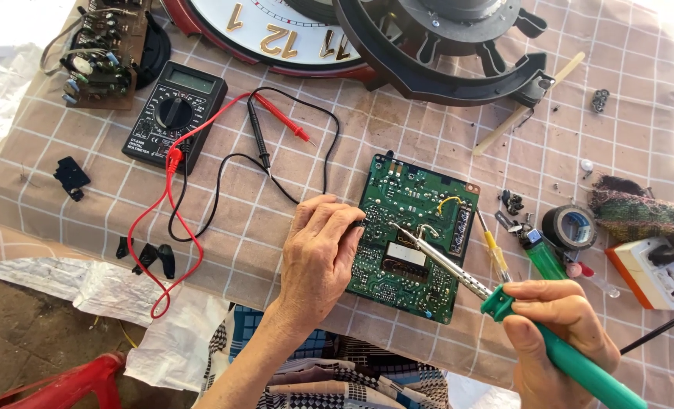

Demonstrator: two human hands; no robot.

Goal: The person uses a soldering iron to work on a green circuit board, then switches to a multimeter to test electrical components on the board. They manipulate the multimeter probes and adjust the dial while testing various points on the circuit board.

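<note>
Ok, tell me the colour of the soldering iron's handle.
Green: the soldering iron handle in the right hand is teal-green, shown in the head view.
</note>
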